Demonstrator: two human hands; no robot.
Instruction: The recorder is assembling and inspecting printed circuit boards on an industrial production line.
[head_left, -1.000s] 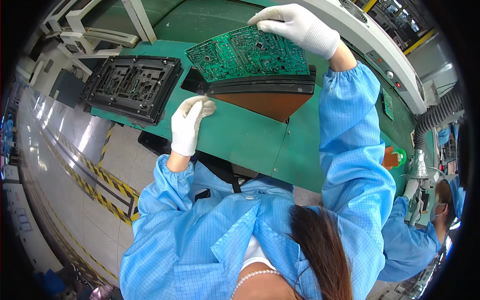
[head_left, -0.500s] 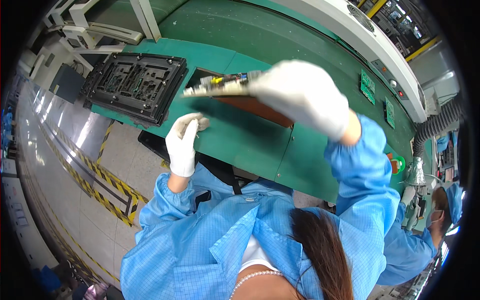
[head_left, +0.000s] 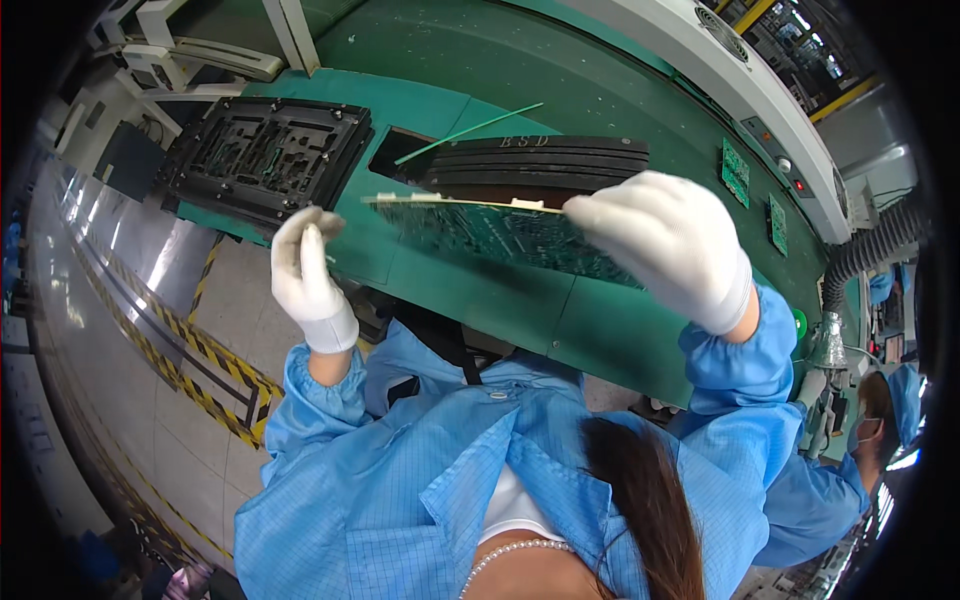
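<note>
My right hand [head_left: 670,245], in a white glove, grips the right end of a green circuit board [head_left: 490,232]. The board is held tilted above the table, its solder side toward me and white connectors along its upper edge. My left hand [head_left: 308,270], also gloved, is off the board to the left, near the front edge of the black fixture [head_left: 265,155]. Its fingers are curled in toward the thumb; a tiny pale bit shows beside them, too small to name. Behind the board stands a black slotted rack [head_left: 540,155], partly covered by it.
A thin green stick [head_left: 470,133] lies across a dark recess left of the rack. Two small green boards [head_left: 735,173] lie at the right beside a white machine [head_left: 765,130]. A grey flexible duct [head_left: 880,240] and a co-worker in blue [head_left: 820,510] are at the right.
My right hand has turned the board from component side up to solder side toward me, uncovering the rack and stick. My left hand has moved left, away from the board.
</note>
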